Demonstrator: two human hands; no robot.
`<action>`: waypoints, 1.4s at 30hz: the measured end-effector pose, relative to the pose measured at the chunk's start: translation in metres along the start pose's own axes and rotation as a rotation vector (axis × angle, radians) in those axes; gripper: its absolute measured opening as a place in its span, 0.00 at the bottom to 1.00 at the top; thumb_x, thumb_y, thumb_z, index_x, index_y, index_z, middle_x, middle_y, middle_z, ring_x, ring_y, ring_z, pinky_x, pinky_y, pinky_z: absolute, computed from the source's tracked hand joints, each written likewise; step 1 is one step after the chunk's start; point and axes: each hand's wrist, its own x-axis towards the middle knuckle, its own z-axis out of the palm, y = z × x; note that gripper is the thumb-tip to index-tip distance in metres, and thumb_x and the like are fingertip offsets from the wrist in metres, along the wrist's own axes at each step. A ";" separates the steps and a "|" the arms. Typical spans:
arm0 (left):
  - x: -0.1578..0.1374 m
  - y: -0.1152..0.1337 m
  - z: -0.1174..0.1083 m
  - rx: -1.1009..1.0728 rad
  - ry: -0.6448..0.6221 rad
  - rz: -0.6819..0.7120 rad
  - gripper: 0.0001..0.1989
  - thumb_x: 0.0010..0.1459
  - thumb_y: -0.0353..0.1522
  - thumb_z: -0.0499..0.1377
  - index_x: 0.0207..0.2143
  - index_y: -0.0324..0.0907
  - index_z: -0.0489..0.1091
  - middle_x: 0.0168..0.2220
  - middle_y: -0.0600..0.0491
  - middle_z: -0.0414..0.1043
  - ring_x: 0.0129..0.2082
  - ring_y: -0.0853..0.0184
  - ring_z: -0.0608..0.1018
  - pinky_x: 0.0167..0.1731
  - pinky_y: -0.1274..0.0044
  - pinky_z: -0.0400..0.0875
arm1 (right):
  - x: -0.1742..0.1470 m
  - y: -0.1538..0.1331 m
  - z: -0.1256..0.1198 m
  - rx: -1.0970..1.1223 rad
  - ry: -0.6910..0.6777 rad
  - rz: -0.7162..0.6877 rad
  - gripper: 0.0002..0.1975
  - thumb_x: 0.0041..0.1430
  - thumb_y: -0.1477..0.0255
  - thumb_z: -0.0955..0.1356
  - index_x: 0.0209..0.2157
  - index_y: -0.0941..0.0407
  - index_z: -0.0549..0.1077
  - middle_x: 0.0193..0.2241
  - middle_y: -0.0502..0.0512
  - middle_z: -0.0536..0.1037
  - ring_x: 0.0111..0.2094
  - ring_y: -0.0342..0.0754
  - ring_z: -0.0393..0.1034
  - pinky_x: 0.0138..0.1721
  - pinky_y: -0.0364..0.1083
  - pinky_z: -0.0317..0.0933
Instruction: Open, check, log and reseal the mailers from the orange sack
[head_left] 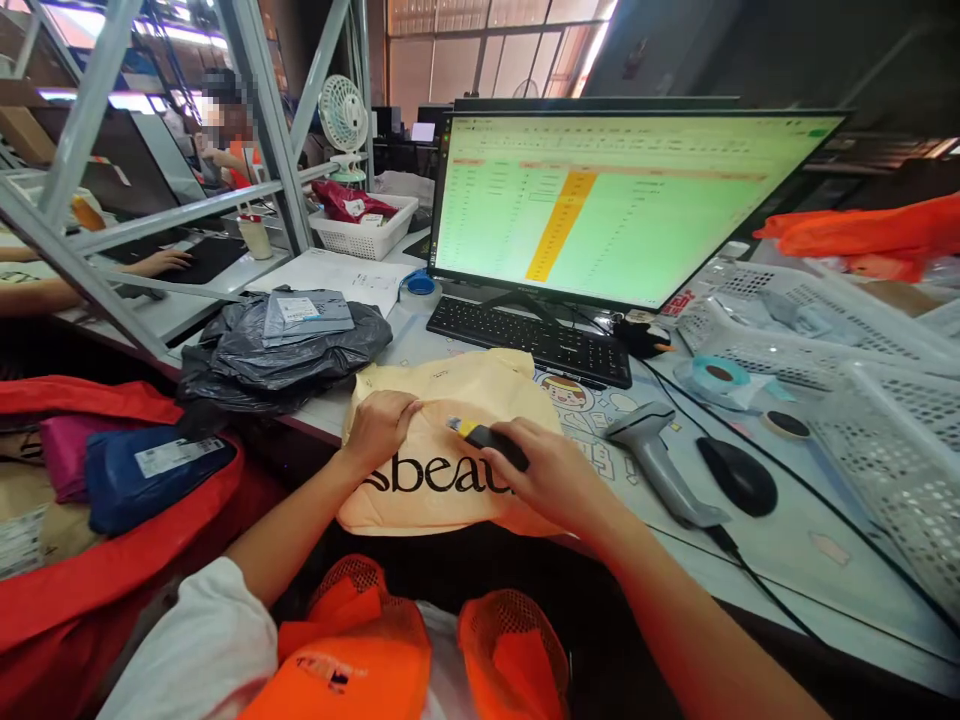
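A cream mailing bag (442, 500) with large black lettering lies at the desk's front edge, partly overhanging it. On its upper left part, my left hand (379, 430) pinches the bag's surface between thumb and fingers. My right hand (536, 465) is closed around a black and yellow utility knife (491, 442). The knife points left over the middle of the bag, its tip a short way right of my left fingers. Whether the blade touches the bag I cannot tell. Part of the lettering is hidden behind my right hand.
A keyboard (525, 340) and monitor (622, 215) stand behind the bag. To the right are a barcode scanner (667, 465), a mouse (737, 476), tape and white baskets (885, 430). Left are dark plastic bags (300, 345) and a red sack (150, 545) of parcels. A co-worker (232, 130) sits beyond the metal frame.
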 end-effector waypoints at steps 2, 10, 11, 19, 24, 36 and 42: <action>0.003 0.005 -0.003 -0.005 0.018 0.000 0.15 0.73 0.35 0.52 0.39 0.40 0.77 0.40 0.45 0.81 0.43 0.59 0.80 0.47 0.68 0.70 | 0.012 -0.010 -0.001 -0.084 -0.046 -0.002 0.19 0.71 0.59 0.61 0.49 0.55 0.76 0.44 0.60 0.81 0.41 0.52 0.76 0.39 0.47 0.63; 0.002 0.010 -0.003 0.103 -0.028 0.073 0.16 0.74 0.36 0.50 0.34 0.41 0.71 0.34 0.47 0.76 0.39 0.59 0.76 0.43 0.69 0.66 | 0.011 0.007 -0.016 -0.344 -0.045 0.148 0.20 0.72 0.57 0.59 0.47 0.55 0.76 0.42 0.60 0.81 0.39 0.54 0.76 0.35 0.48 0.59; 0.001 0.008 -0.006 0.124 -0.048 0.059 0.16 0.74 0.36 0.50 0.34 0.41 0.71 0.35 0.46 0.76 0.39 0.59 0.76 0.43 0.69 0.65 | 0.005 0.023 -0.022 -0.385 -0.013 0.245 0.21 0.72 0.57 0.59 0.46 0.55 0.76 0.42 0.60 0.81 0.39 0.55 0.76 0.35 0.48 0.59; 0.028 0.027 -0.025 0.091 -0.258 0.023 0.13 0.69 0.38 0.57 0.47 0.39 0.74 0.46 0.44 0.79 0.48 0.56 0.78 0.49 0.67 0.69 | -0.045 0.130 -0.007 -0.395 -0.044 0.655 0.27 0.72 0.58 0.58 0.54 0.64 0.76 0.49 0.72 0.79 0.49 0.65 0.76 0.46 0.56 0.68; 0.054 0.061 -0.012 0.206 -0.463 -0.006 0.11 0.66 0.37 0.61 0.44 0.39 0.76 0.48 0.42 0.77 0.50 0.52 0.78 0.45 0.68 0.70 | -0.042 0.096 0.021 -0.249 0.143 0.517 0.20 0.69 0.66 0.61 0.50 0.65 0.76 0.49 0.72 0.78 0.52 0.64 0.73 0.55 0.59 0.66; 0.058 0.022 0.029 -0.233 -0.287 -0.192 0.13 0.63 0.38 0.53 0.28 0.43 0.70 0.31 0.49 0.79 0.36 0.57 0.80 0.38 0.71 0.68 | 0.062 0.033 0.147 -0.106 0.121 0.023 0.28 0.59 0.71 0.68 0.62 0.56 0.71 0.56 0.65 0.78 0.49 0.66 0.75 0.46 0.60 0.71; 0.067 0.020 0.042 -0.109 0.014 -0.112 0.16 0.68 0.41 0.46 0.30 0.47 0.67 0.33 0.49 0.78 0.36 0.56 0.82 0.38 0.69 0.72 | 0.094 0.034 0.133 -0.136 0.389 -0.073 0.11 0.58 0.69 0.69 0.44 0.51 0.76 0.38 0.56 0.83 0.38 0.60 0.75 0.42 0.54 0.67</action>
